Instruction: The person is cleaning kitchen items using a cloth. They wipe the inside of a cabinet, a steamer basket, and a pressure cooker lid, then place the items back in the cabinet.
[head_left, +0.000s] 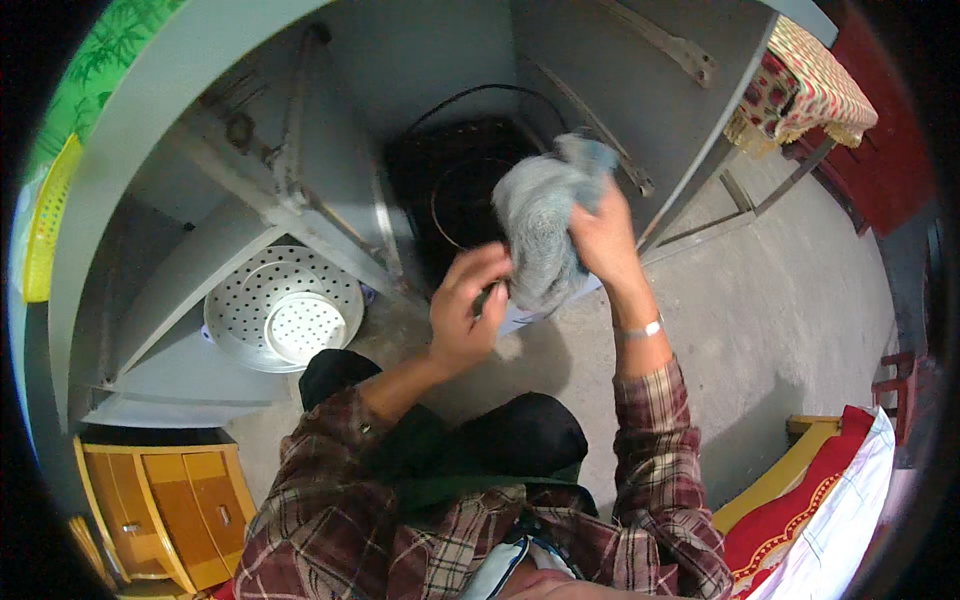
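A bunched grey cloth (538, 221) is gripped at its right side by my right hand (606, 232). My left hand (471, 307) is at the cloth's lower left edge, blurred, with its fingers curved and apart; whether they touch the cloth is unclear. Behind the cloth, inside a grey cabinet compartment, lies a flat black cooktop (427, 180) with a thin circle marked on its top. The cloth covers the cooktop's right part. A dark cable (487, 87) arcs along the back of the compartment.
Perforated metal steamer trays (247, 330) stand in the left compartment. Metal drawer rails (600, 127) line the cabinet walls. A wooden cabinet (172, 510) is at lower left, a bed with a red and white cover (810, 517) at lower right. A cloth-covered table (817, 82) stands at upper right.
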